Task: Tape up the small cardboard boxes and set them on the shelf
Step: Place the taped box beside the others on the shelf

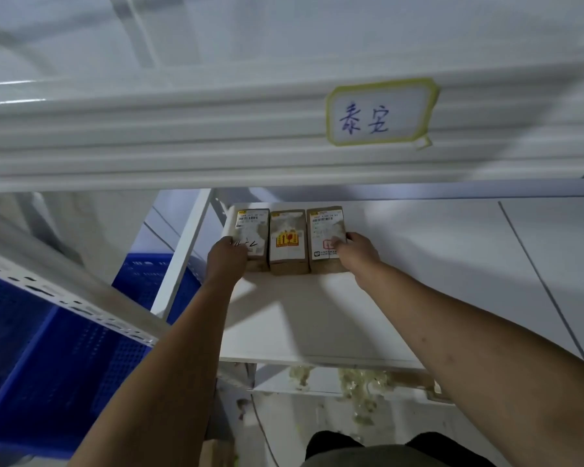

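Three small cardboard boxes stand side by side at the back left of a white shelf board (317,315). The left box (253,227) has a white label with handwriting. The middle box (288,239) carries a red and yellow sticker. A barcode label covers the top of the right box (326,230). My left hand (226,256) grips the near left corner of the left box. My right hand (356,252) holds the near right side of the right box. Both arms reach in under the upper shelf.
The upper shelf's white beam (216,139) crosses the view just above the hands and bears a yellow-edged handwritten label (380,112). Blue plastic crates (48,348) sit to the left behind a perforated upright (64,294). Scraps of clear tape (358,385) litter the floor below.
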A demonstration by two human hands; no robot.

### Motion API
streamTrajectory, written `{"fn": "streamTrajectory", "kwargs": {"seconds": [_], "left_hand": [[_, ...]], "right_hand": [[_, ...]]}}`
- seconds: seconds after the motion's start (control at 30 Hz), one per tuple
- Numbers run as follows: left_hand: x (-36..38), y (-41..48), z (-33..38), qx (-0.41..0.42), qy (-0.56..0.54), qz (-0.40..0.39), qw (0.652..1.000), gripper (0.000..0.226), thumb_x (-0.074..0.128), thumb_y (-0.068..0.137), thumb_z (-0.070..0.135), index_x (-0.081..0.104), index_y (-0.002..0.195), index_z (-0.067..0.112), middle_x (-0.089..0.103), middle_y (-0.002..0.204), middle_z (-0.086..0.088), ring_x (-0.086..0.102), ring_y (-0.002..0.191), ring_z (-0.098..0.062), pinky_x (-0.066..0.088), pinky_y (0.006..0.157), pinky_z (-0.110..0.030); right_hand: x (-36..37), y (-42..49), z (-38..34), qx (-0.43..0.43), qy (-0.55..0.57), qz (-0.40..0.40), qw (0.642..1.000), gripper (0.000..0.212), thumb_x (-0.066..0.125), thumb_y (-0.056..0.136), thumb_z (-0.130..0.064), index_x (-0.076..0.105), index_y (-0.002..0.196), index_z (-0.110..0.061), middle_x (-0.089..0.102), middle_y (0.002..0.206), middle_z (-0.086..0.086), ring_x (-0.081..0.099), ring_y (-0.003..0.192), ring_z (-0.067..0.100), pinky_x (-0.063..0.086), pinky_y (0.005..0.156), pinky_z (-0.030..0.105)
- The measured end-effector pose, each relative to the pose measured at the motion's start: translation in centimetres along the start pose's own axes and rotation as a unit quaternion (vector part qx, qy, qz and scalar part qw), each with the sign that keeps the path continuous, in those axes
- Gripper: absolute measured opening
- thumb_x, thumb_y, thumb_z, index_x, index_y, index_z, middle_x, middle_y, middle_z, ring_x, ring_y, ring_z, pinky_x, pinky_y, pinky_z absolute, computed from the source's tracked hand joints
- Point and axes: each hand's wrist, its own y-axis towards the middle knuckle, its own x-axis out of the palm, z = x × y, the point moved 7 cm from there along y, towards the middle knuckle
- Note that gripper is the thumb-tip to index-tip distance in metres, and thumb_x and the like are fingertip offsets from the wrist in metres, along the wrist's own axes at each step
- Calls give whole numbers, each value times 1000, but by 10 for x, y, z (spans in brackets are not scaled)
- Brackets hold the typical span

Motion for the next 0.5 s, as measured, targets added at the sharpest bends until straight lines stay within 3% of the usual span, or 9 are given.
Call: {"fn": "streamTrajectory", "kwargs": {"seconds": [0.17, 0.27, 0.33, 0.4, 0.47, 0.5], "left_hand": [[1, -1, -5, -4, -46, -8, 999, 26, 57, 101, 15, 68, 122, 5, 72, 111, -14, 67, 97, -31, 51, 82, -36], [7, -7, -10, -55, -170, -14, 984, 19, 62, 101, 11, 66, 119, 11, 75, 118, -18, 71, 101, -30, 60, 93, -44], [9, -15, -10, -94, -258, -8, 962, 35, 69, 99, 13, 62, 132, 8, 72, 124, -17, 72, 109, -33, 60, 100, -48], [-3, -32, 0, -72, -231, 83, 967, 52, 70, 97, 20, 56, 146, 10, 67, 128, -14, 68, 119, -36, 58, 101, -49], [-11, -63, 32, 11, -155, 183, 971, 45, 71, 96, 20, 63, 140, 20, 66, 133, -10, 62, 126, -34, 54, 105, -48], [-4, -81, 54, 59, -150, 189, 969, 40, 70, 96, 19, 65, 135, 26, 65, 135, -6, 60, 129, -31, 51, 109, -50]], "right_hand": [[4, -1, 1, 13, 18, 0, 1000, 36, 57, 105, -38, 69, 126, -12, 73, 125, 10, 68, 113, 32, 55, 101, 47], [4, -4, 4, 23, 47, -8, 999, 38, 59, 104, -38, 65, 131, -12, 70, 130, 10, 66, 117, 33, 54, 103, 48], [-5, -7, 9, 34, 60, -5, 998, 48, 60, 102, -42, 57, 141, -14, 66, 137, 9, 62, 122, 32, 52, 105, 49], [-22, -10, 17, 41, 77, 1, 996, 63, 64, 98, -42, 45, 153, -17, 59, 147, 8, 57, 131, 32, 49, 109, 48], [-45, -12, 27, 36, 112, 1, 993, 68, 67, 96, -39, 41, 157, -20, 56, 149, 7, 55, 134, 30, 47, 112, 47], [-59, -15, 31, 30, 130, -1, 991, 67, 68, 96, -38, 42, 156, -22, 58, 147, 6, 59, 129, 29, 49, 110, 45]]}}
